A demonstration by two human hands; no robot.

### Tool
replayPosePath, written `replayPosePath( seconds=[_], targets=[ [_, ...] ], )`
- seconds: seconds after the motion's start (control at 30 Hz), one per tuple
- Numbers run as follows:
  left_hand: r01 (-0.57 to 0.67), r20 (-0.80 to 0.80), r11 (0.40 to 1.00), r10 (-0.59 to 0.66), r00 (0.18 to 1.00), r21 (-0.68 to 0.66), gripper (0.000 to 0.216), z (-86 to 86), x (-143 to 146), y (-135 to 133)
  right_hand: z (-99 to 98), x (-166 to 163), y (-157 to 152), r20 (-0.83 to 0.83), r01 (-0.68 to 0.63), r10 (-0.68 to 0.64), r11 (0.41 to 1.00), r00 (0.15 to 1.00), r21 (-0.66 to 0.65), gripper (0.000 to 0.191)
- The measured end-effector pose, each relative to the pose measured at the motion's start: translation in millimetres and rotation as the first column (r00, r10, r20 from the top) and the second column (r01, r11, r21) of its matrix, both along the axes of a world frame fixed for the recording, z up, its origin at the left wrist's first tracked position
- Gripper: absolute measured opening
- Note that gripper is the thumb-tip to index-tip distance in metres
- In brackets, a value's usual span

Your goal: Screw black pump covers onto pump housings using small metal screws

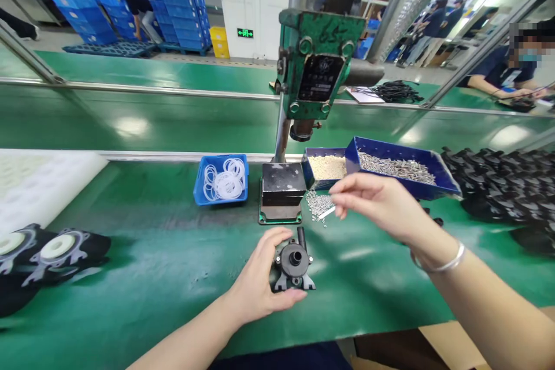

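Green worktop (pixel 165 295) stretches across the view, and the press head (pixel 323 63) looms over it, its upper end lost past the top edge. Down below, near the front edge, sits the black housing (pixel 296 261), short spout up, just in front of the press base (pixel 284 185). The left hand (pixel 254 283) has it, fingers curled round one side, thumb along the near edge, those fingertips partly tucked out of sight! Over to the right hand (pixel 381 205): fingertips bunched close above the small metal rings (pixel 318 205), a white strip (pixel 327 213) right beside them, and whether they pinch it, I cannot tell. Behind that hand, the screw bin (pixel 411 185) is partly covered. Far right, dark parts (pixel 507 185) blur into one heap, cut by the frame; at left, more housings (pixel 78 251) run off the edge.
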State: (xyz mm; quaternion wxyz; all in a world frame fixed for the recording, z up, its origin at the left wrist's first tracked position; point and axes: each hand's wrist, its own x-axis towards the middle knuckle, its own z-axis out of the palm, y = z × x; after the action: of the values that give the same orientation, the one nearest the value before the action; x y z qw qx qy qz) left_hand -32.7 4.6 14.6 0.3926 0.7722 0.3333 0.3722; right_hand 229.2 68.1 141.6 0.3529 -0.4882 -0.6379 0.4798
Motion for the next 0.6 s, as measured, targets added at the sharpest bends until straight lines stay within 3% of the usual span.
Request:
replayPosePath(
  seconds=[0.1, 0.2, 0.37, 0.5, 0.6],
  targets=[
    [-0.137, 0.065, 0.985, 0.131, 0.989, 0.100, 0.061, 10.7, -0.2, 1.0, -15.7, -30.4, -20.2, -0.128, -0.154, 0.134, 0.975, 0.983, -0.160, 0.022],
    [-0.195, 0.119, 0.958, 0.172, 0.978, 0.212, 0.038, 27.6, 3.8, 2.9, -26.5, -46.6, -29.0, -0.254, -0.212, 0.150, 0.948, 0.956, -0.236, 0.024],
    [-0.179, 0.176, 0.948, 0.135, 0.975, 0.264, 0.018, 52.1, 10.3, 7.7, -26.5, -51.6, -37.5, -0.352, -0.246, 0.147, 0.935, 0.924, -0.254, 0.019],
    [-0.152, 0.198, 0.928, 0.087, 0.976, 0.341, 0.018, 59.9, 10.7, 8.4, -25.6, -51.0, -43.7, -0.398, -0.236, 0.120, 0.937, 0.909, -0.258, 0.015],
    [-0.183, 0.191, 0.928, 0.125, 0.974, 0.324, 0.017, 62.4, 8.7, 10.1, -29.4, -49.2, -43.9, -0.430, -0.167, 0.054, 0.959, 0.901, -0.228, 0.013]
  ],
)
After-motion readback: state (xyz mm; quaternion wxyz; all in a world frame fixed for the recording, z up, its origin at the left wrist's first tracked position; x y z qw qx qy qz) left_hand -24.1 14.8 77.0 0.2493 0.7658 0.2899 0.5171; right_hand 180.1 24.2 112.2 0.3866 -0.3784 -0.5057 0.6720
